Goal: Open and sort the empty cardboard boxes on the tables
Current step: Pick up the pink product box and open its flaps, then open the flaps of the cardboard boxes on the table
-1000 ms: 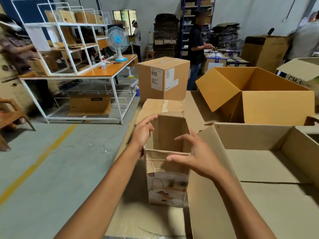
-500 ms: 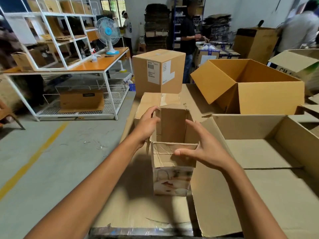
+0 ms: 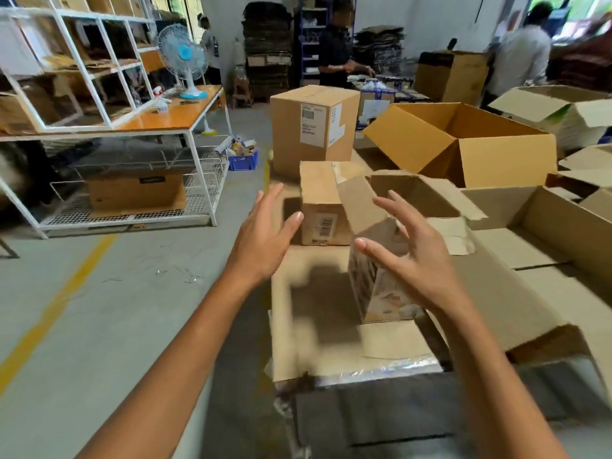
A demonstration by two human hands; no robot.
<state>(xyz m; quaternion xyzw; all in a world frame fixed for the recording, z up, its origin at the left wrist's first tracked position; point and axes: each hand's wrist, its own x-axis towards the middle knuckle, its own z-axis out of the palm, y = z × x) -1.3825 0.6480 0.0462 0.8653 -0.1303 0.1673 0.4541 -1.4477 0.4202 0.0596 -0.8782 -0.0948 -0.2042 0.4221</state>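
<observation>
Left grip: fingers straight and apart, holding nothing, just left of the printed box and not touching it.

Barcode box: closed, on the counter, behind and left of the printed box. Tall labelled box: sealed, upright, farther behind the printed box.

Printed box: near the counter's middle, tilted with its top leaning left, top flaps open, blurred. Cannot tell whether its base touches the counter.

Right grip: fingers spread and loosely bent, at the printed box's right side, not clamped on it. Contact unclear.

Large flat carton: open, right of the printed box. Open brown box: behind and right of it, flaps up.
</observation>
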